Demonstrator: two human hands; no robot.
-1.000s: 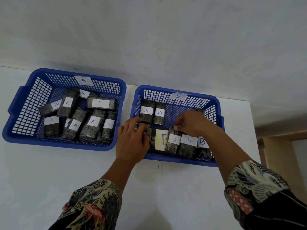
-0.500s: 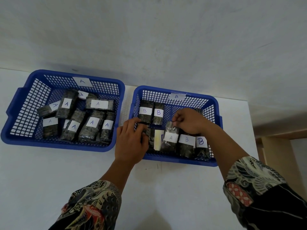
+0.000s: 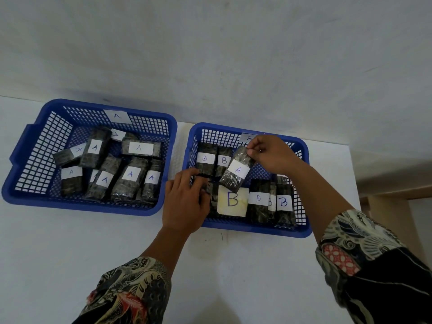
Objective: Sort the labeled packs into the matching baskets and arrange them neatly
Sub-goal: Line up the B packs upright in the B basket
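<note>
Dark plastic-wrapped pack with a white "A" label [image 3: 237, 170], up in the air over the B basket!
Right hand [image 3: 272, 153] pinches its top end, pack tilted above the blue mesh plastic basket tagged B [image 3: 304, 231]; left hand [image 3: 184, 202] curls over a dark pack at that basket's near-left corner, beside the blue A basket [image 3: 30, 199].

White table [image 3: 70, 253] fills the lower part of the view, matte top w/ a few small dark marks near the middle front. Table's far edge butts against a pale grey-white wall [image 3: 233, 54], plaster a bit mottled, faint scuffs here & there. Right of the table, a drop-off: tan, wood-coloured surface [image 3: 385, 206] below, pale patch beyond it. Light is soft and even, shadows faint.
</note>
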